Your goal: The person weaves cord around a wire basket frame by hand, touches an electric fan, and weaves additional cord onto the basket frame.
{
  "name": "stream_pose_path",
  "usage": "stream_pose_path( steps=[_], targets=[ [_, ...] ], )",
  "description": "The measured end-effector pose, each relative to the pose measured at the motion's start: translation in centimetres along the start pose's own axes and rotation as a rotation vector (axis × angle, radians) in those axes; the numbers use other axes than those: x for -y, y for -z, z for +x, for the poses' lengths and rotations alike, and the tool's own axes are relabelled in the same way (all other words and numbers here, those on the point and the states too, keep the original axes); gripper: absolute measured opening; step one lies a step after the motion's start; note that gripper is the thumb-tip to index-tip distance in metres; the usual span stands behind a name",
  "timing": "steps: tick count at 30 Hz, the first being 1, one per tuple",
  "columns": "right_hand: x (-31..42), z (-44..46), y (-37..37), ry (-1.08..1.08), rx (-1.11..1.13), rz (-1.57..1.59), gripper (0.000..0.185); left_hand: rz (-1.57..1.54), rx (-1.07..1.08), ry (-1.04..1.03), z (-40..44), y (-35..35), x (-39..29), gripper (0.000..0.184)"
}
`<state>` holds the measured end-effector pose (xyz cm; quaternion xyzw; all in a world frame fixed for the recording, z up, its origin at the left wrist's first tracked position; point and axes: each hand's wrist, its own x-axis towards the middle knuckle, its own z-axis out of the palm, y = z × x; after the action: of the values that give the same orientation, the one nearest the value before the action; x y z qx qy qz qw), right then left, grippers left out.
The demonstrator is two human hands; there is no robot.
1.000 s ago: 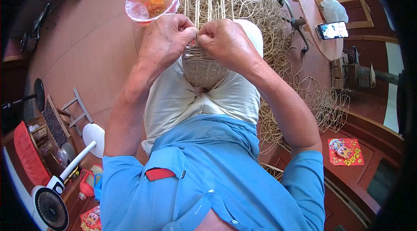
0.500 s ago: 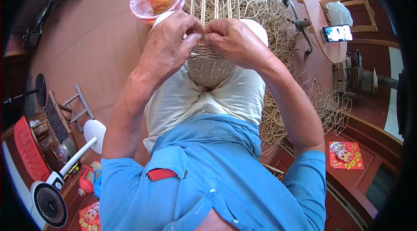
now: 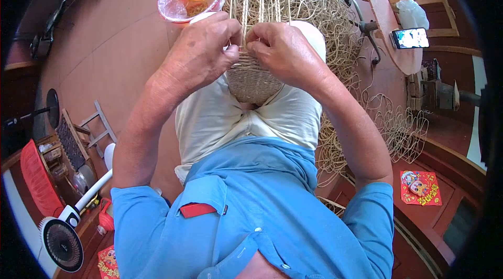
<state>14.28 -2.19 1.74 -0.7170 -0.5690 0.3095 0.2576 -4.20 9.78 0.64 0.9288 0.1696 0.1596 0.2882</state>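
A woven straw piece [image 3: 255, 84] with a rounded near end lies between my thighs. Long straw cords [image 3: 261, 1] run from its upper edge, stretched away from my body. My left hand [image 3: 207, 45] is closed in a pinch at the left of the weave's upper edge; whatever is in its fingers is hidden. Just right of it, my right hand [image 3: 283, 51] pinches at the same edge, fingertips against one of the straw cords. A small gap separates the two hands. Part of the weave's edge is covered by my fingers.
A large heap of loose straw cord [image 3: 335, 32] spreads beyond and right of my legs. A pink plastic-lined bucket [image 3: 217, 6] stands by my left knee. At right, a phone [image 3: 410, 38] leans by an oval board [image 3: 385, 11]. A white fan [image 3: 62, 245] is at lower left.
My left hand has shifted slightly left, away from my right hand, and its elbow has moved outward. My right hand stays at the weave's edge. The view has shifted slightly.
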Motion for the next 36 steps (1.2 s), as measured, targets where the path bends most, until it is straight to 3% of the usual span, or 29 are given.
stream_pose_path(
  steps=[9,11,17,26,32,36],
  targets=[
    [0.0,-1.7,-1.0,0.097,-0.065,-0.116,0.018,0.086,0.158,-0.060,1.8,2.1,-0.1,0.010],
    [0.0,-2.2,-2.0,0.201,-0.259,-0.192,0.015,0.079,0.196,-0.086,2.4,2.5,0.1,0.009],
    [-0.1,-2.6,-3.1,0.303,-0.384,-0.085,0.015,0.015,0.345,0.069,3.5,3.2,0.2,0.012],
    [-0.8,-1.2,-3.0,0.337,-0.281,-0.134,0.013,0.035,0.320,0.077,2.8,3.5,0.7,0.012],
    [-1.0,-2.0,-3.1,0.422,-0.289,-0.198,0.018,-0.119,0.232,0.033,2.3,3.0,1.5,0.009],
    [-0.9,-2.5,-3.1,0.397,-0.270,-0.271,0.022,-0.226,0.240,0.123,2.2,2.6,1.8,0.008]
  ],
)
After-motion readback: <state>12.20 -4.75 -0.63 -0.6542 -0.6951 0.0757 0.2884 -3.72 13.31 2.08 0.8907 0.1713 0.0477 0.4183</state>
